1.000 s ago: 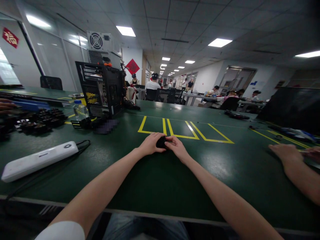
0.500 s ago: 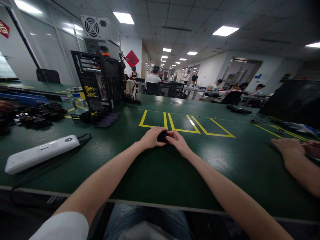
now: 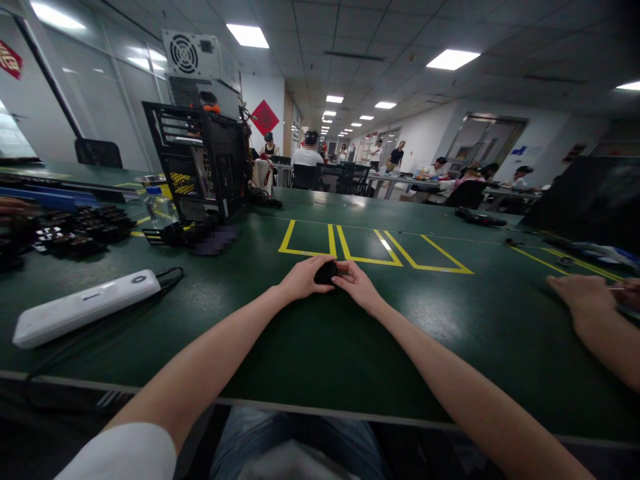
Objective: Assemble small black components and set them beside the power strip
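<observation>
Between my hands, over the green table [image 3: 320, 360], is a small black object [image 3: 325, 273] with a rounded outline; its kind cannot be made out. My left hand [image 3: 303, 278] grips it from the left, fingers over its far side and thumb along its near side. From the right, my right hand [image 3: 356, 283] pinches its edge between thumb and fingertips. My fingers cover part of the object. Just beyond my hands, yellow tape outlines [image 3: 367, 260] mark the tabletop.
A white power strip [image 3: 87, 307] with a black cable lies at left. Behind it stand a water bottle [image 3: 161, 208] and a black computer case [image 3: 200, 160] with a power supply [image 3: 197, 57] on top. Black parts [image 3: 95, 227] are piled far left. Another person's hand [image 3: 583, 293] is at right.
My hands stay almost in place around the black object, with slightly more of its face showing now. The view has shifted very slightly.
</observation>
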A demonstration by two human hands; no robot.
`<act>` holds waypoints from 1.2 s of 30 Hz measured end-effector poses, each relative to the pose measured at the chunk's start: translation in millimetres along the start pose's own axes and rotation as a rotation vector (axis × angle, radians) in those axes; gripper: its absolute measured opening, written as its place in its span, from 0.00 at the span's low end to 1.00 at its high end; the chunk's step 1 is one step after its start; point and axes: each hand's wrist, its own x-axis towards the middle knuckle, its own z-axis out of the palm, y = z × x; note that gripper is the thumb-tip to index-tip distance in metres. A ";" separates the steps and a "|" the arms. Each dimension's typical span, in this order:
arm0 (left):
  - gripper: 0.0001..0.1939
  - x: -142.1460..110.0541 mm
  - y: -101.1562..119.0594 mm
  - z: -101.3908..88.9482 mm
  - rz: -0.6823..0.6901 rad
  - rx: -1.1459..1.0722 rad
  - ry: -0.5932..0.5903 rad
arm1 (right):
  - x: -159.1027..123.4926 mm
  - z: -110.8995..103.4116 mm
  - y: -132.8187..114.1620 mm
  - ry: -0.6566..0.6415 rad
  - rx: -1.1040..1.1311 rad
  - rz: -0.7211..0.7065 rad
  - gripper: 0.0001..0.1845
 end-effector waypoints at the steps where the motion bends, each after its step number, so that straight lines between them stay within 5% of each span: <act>1: 0.31 -0.7 0.1 0.5 -0.010 -0.005 -0.003 | -0.2 0.0 0.0 0.005 -0.010 -0.005 0.17; 14: 0.38 -3.1 -0.2 5.4 -0.031 0.102 -0.056 | 2.2 0.6 -3.5 0.048 -0.112 0.037 0.19; 36: 0.33 -3.4 2.0 9.9 0.014 0.044 -0.010 | -0.6 5.3 -0.7 0.053 0.102 0.019 0.15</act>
